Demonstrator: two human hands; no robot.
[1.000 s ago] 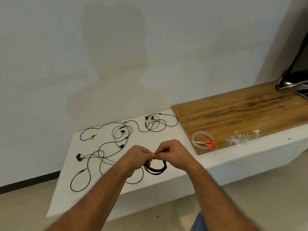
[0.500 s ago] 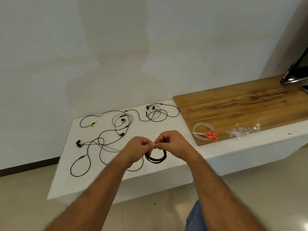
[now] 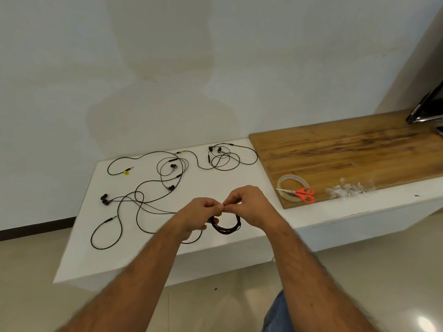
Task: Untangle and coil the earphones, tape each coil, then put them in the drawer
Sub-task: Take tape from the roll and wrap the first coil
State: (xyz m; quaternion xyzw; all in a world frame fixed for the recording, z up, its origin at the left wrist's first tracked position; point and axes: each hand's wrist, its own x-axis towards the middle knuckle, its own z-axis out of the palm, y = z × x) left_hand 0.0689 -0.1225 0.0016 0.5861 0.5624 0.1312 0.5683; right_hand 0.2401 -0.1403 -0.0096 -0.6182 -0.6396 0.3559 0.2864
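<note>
- Two hands met above the front part of the white worktop [image 3: 79,238]: the left hand [image 3: 199,215] and the right hand [image 3: 251,207] had their fingertips pressed together, pinching the top of a black coiled earphone [image 3: 226,226].
- What the fingertips pinched at the top of the coil was too small to make out; a yellowish speck showed just below them.
- Part of the coil was hidden behind both hands; only its lower arc hung in view, a tight ring of thin cord.
- Loose earphones [image 3: 148,188] lay spread in open loops over the left and back of the worktop, well apart from the front edge, with bare white surface to the right of the hands.
- A wooden board [image 3: 347,152], grainy and brown, covered the right part of the worktop up to the wall.
- On its near corner lay a clear tape roll [image 3: 284,182] with orange-handled scissors [image 3: 303,194] resting across it.
- Beside them sat crumpled clear scraps [image 3: 347,189], hard to identify.
- A dark screen [image 3: 429,106] was cut off at the right edge.
</note>
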